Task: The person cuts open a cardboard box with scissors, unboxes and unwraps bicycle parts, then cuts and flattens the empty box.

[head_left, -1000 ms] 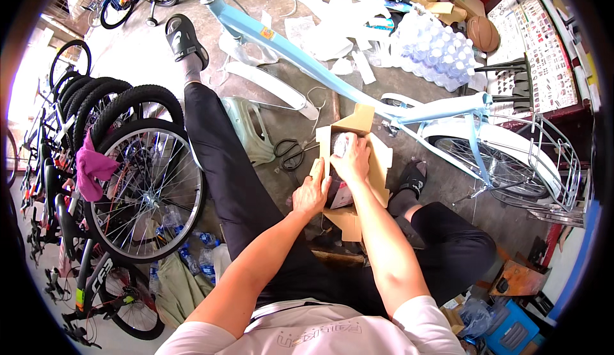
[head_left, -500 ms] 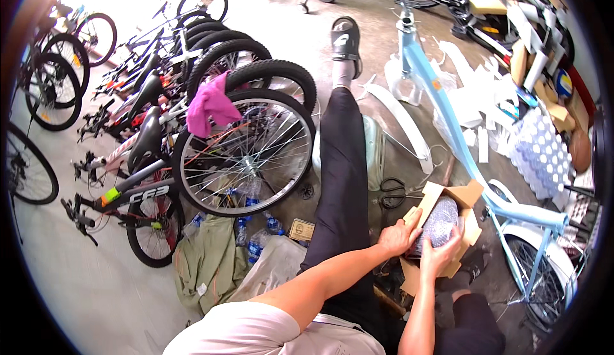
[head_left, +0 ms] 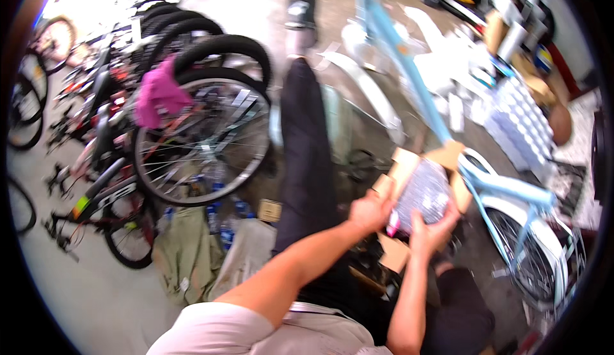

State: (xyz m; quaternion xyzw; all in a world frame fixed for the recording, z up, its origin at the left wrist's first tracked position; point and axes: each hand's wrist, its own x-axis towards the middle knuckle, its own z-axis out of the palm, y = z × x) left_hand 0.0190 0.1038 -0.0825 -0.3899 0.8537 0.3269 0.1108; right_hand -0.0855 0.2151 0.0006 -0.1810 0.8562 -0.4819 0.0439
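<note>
An opened cardboard box (head_left: 403, 169) is in front of me, its flaps folded outward. A bundle in clear bubble wrap (head_left: 425, 192) rises out of its opening; what is inside the wrap cannot be made out, though a small pink spot shows at its lower end. My left hand (head_left: 371, 212) is closed on the left side of the box, by a flap. My right hand (head_left: 433, 230) is wrapped round the lower right of the bubble-wrapped bundle, thumb on top. The picture is smeared by motion.
A light blue bicycle frame (head_left: 409, 67) stands just beyond and right of the box. Left of my outstretched leg (head_left: 306, 157), a loose wheel (head_left: 204, 141) leans on a row of bicycles. White packing scraps (head_left: 457, 74) and a white fender (head_left: 368, 86) lie ahead.
The view has swung, so the surroundings shift left in the picture. The bubble-wrapped bundle now shows more fully above the box, with the right hand round its lower part.
</note>
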